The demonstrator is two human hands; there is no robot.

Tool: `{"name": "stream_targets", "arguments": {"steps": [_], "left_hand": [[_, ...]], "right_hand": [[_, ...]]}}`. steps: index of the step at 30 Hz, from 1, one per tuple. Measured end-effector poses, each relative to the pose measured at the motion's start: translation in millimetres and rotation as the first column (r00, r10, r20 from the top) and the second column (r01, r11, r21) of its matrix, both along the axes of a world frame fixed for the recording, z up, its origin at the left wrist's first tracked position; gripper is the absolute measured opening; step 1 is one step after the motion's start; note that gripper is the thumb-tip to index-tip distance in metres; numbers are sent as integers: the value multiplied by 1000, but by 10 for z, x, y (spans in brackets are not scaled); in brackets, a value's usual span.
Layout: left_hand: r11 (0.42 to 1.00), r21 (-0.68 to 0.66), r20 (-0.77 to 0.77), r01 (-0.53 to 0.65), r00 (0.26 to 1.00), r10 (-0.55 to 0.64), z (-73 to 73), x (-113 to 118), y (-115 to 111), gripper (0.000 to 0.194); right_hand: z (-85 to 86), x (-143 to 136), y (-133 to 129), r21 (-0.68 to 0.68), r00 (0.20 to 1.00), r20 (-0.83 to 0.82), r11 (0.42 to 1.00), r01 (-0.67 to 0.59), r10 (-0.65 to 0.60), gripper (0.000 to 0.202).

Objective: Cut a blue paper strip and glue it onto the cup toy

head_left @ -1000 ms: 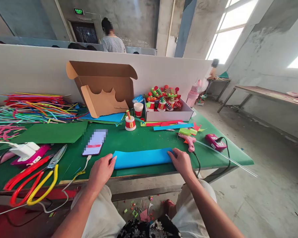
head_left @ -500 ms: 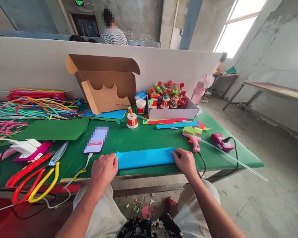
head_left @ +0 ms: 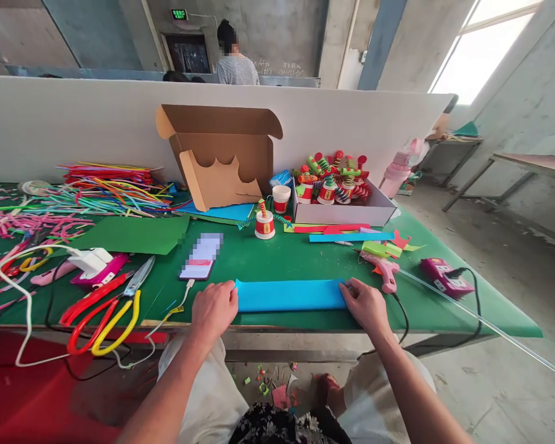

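A wide strip of blue paper [head_left: 290, 295] lies along the front edge of the green table. At its left end my left hand [head_left: 214, 308] pinches the paper between thumb and curled fingers. My right hand [head_left: 366, 306] grips the right end the same way, with the thumb at the edge. Beyond the strip stands a red-and-white paper cup figure [head_left: 264, 225] with curled green pipe-cleaner arms. A phone [head_left: 200, 254] lies past my left hand, its cable running toward me. The pink glue gun [head_left: 383, 270] rests just beyond my right hand.
Scissors with red and yellow handles [head_left: 115, 314] overhang the front edge at left. Green paper [head_left: 134, 234] and many pipe cleaners [head_left: 106, 191] lie behind. An open cardboard box [head_left: 226, 135] and a white box [head_left: 346, 214] of cup figures stand at the back. A person [head_left: 237, 69] is beyond the partition.
The view has turned a little to the left, so everything sits further right. Both hands still hold the blue paper's ends, and the strip now lies more level in view.
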State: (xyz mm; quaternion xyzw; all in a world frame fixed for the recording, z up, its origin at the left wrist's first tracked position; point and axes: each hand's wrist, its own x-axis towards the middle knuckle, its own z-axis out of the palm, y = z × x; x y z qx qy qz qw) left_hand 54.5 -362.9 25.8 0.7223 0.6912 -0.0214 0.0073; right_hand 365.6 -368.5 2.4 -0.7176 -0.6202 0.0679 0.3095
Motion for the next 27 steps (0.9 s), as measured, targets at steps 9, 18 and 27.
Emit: {"name": "stream_targets", "arguments": {"steps": [9,18,27], "left_hand": [[999,38,3,-22,1000,22,-25,29,-19,34],[999,41,-48,36,998,-34,-38,2,-24,37],[998,-58,-93,38,995,-44,-4,-11,-14,41]], "right_hand": [[-14,-22,4,-1,999,2,999,49,-49,50],[-13,8,-10,-51,1000,-21,999,10,-11,23],[1,-41,-33,-87,996,-39,993,77,-80,20]]}}
